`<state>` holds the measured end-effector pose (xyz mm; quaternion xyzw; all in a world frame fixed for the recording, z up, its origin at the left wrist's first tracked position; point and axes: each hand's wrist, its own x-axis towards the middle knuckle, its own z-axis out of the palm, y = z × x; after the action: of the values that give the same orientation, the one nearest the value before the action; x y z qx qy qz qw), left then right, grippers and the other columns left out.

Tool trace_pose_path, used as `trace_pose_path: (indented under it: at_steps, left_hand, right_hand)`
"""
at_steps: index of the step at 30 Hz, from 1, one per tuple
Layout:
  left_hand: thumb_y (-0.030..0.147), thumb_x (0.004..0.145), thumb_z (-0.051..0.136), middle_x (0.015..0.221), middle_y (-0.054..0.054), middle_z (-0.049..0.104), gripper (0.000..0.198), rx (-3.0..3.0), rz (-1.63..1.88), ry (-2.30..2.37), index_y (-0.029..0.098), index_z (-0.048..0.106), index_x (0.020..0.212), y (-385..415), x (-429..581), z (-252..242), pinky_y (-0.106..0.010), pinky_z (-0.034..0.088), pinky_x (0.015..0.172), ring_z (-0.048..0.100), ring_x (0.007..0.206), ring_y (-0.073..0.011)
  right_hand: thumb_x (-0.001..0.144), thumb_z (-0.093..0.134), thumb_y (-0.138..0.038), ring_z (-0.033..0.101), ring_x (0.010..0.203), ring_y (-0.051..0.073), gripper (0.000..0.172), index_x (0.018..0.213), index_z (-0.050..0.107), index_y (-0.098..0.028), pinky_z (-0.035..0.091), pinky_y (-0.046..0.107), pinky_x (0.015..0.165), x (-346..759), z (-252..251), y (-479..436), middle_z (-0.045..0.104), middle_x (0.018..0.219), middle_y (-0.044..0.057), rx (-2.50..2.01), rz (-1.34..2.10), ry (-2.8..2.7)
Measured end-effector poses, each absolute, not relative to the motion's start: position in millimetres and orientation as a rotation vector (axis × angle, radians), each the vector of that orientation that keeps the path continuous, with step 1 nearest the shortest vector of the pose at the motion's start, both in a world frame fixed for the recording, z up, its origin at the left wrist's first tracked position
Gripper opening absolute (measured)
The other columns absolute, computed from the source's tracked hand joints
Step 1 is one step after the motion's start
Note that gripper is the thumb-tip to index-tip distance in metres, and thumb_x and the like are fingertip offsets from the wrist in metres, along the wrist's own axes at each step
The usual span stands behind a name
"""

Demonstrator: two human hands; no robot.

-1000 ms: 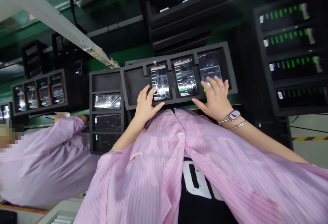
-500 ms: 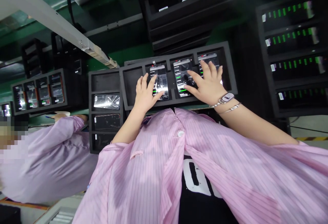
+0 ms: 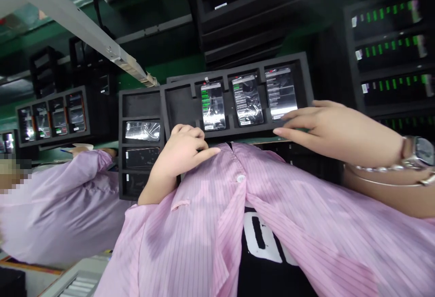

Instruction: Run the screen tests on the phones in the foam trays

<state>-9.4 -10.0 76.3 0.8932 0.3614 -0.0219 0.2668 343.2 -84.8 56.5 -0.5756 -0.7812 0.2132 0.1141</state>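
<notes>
Far left, a co-worker's pink striped smock (image 3: 61, 208), with that person's hand (image 3: 86, 150) at the bench edge. Beyond it, a black rack of lit phones (image 3: 50, 118) stands on the green bench top (image 3: 176, 72).

Next, a black foam tray (image 3: 121, 161) runs along the bench: an empty slot at the far end, three film-wrapped phones (image 3: 142, 130) below it.

Your left hand (image 3: 181, 154) sits at the corner where this tray meets a second black foam tray (image 3: 238, 71). Fingers loosely curled, close together, holding nothing.

That second tray has an empty wide compartment on its left, then three film-wrapped smartphones (image 3: 247, 99), one per slot, screens lit with text.

Your right hand (image 3: 333, 129) lies at the tray's near edge, below the rightmost phone. Fingers stretched out, narrow together, holding nothing. A steel wristwatch (image 3: 418, 152) sits on that wrist.

Far right, black shelving (image 3: 384, 29) shows rows of green lights.
</notes>
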Motion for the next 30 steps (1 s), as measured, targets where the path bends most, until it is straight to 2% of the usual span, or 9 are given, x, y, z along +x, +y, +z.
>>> trace_pose_path:
  at_steps: [3, 6, 8, 11, 16, 19, 22, 26, 30]
  left_hand:
    - [0.070, 0.095, 0.049, 0.114, -0.008, 0.070, 0.054, 2.467, -0.032, 1.105, 0.032, 0.075, 0.122, -13, -15, 73, -0.054, 0.046, 0.107, 0.061, 0.108, -0.0311]
    - [0.065, 0.095, 0.054, 0.139, -0.015, 0.060, 0.063, 2.494, -0.015, 1.242, 0.026, 0.060, 0.143, -12, -11, 41, -0.059, 0.042, 0.112, 0.050, 0.130, -0.0392]
    - [0.062, 0.094, 0.057, 0.153, -0.017, 0.049, 0.062, 2.478, 0.014, 1.319, 0.025, 0.060, 0.143, -12, -6, 14, -0.064, 0.037, 0.116, 0.039, 0.142, -0.0436]
    - [0.066, 0.090, 0.061, 0.162, -0.016, 0.039, 0.061, 2.416, 0.078, 1.392, 0.028, 0.064, 0.138, -7, 1, -22, -0.069, 0.031, 0.118, 0.027, 0.150, -0.0467]
    - [0.074, 0.087, 0.059, 0.160, -0.015, 0.039, 0.068, 2.366, 0.234, 1.454, 0.030, 0.063, 0.139, 33, 17, -48, -0.068, 0.027, 0.120, 0.025, 0.150, -0.0467]
    - [0.075, 0.088, 0.055, 0.158, -0.015, 0.041, 0.066, 2.351, 0.302, 1.491, 0.029, 0.067, 0.134, 62, 26, -51, -0.068, 0.023, 0.121, 0.027, 0.149, -0.0464]
    - [0.074, 0.089, 0.055, 0.163, -0.011, 0.035, 0.062, 2.352, 0.385, 1.500, 0.030, 0.069, 0.130, 71, 28, -46, -0.068, 0.019, 0.122, 0.020, 0.152, -0.0461]
    - [0.074, 0.090, 0.055, 0.166, -0.010, 0.031, 0.067, 2.394, 0.464, 1.435, 0.032, 0.060, 0.141, 47, 19, -27, -0.064, 0.021, 0.124, 0.015, 0.155, -0.0428]
    - [0.077, 0.090, 0.051, 0.163, -0.014, 0.035, 0.077, 2.427, 0.436, 1.401, 0.027, 0.052, 0.148, 16, 8, -20, -0.061, 0.023, 0.124, 0.022, 0.153, -0.0415]
  right_hand:
    - [0.101, 0.040, -0.067, 0.068, 0.102, 0.036, 0.052, 0.103, 0.077, -0.030, 0.027, 0.076, 0.114, 336, 58, -89, 0.073, 0.114, 0.007, -1.719, 0.571, -2.256]
    - [0.100, 0.043, -0.065, 0.057, 0.123, 0.042, 0.055, 0.127, 0.071, -0.026, 0.029, 0.077, 0.113, 322, 26, -89, 0.060, 0.136, 0.016, -1.810, 0.442, -2.206]
    - [0.099, 0.045, -0.063, 0.051, 0.129, 0.044, 0.056, 0.130, 0.069, -0.022, 0.028, 0.078, 0.111, 313, -2, -88, 0.053, 0.141, 0.020, -1.882, 0.387, -2.193]
    - [0.097, 0.050, -0.063, 0.047, 0.130, 0.048, 0.054, 0.125, 0.071, -0.022, 0.026, 0.083, 0.108, 305, -34, -81, 0.048, 0.144, 0.020, -1.988, 0.350, -2.138]
    - [0.095, 0.056, -0.065, 0.040, 0.134, 0.053, 0.054, 0.126, 0.071, -0.023, 0.017, 0.088, 0.106, 310, -52, -35, 0.043, 0.150, 0.019, -2.074, 0.289, -1.973]
    - [0.097, 0.053, -0.067, 0.040, 0.133, 0.052, 0.057, 0.125, 0.070, -0.020, 0.011, 0.088, 0.107, 318, -52, -4, 0.043, 0.151, 0.020, -2.124, 0.279, -1.928]
    - [0.101, 0.045, -0.068, 0.037, 0.135, 0.051, 0.060, 0.125, 0.069, -0.018, 0.009, 0.087, 0.107, 320, -39, 4, 0.042, 0.154, 0.020, -2.115, 0.272, -1.965]
    - [0.101, 0.047, -0.063, 0.030, 0.144, 0.048, 0.055, 0.134, 0.061, -0.022, 0.012, 0.078, 0.116, 309, -10, -24, 0.040, 0.159, 0.017, -1.967, 0.182, -2.034]
    - [0.102, 0.043, -0.060, 0.034, 0.145, 0.043, 0.056, 0.143, 0.052, -0.022, 0.013, 0.074, 0.120, 294, -9, -57, 0.049, 0.152, 0.015, -1.818, 0.244, -2.126]
